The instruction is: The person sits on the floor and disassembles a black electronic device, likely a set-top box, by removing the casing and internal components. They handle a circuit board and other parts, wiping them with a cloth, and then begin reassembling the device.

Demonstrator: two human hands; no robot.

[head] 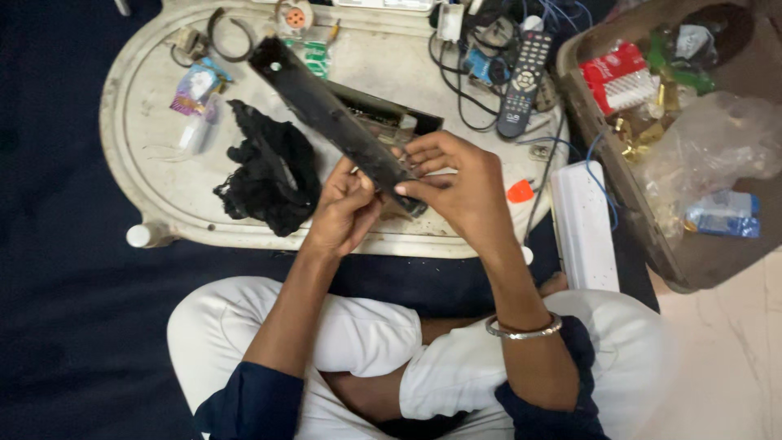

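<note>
Black plastic, a long remote casing [326, 110], slants up over the pale oval surface [155, 175]. Left hand [342, 213] grips its near end from below; right hand [456, 183] pinches the same end, fingers curled. Apparently the casing is being pried apart; a careful, steady pull seems needed.

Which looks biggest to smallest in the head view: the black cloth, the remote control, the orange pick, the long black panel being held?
1. Long black panel, though it is held up nearer the camera, which may flatter it.
2. Black cloth.
3. Remote control.
4. Orange pick, clearly the smallest.
</note>
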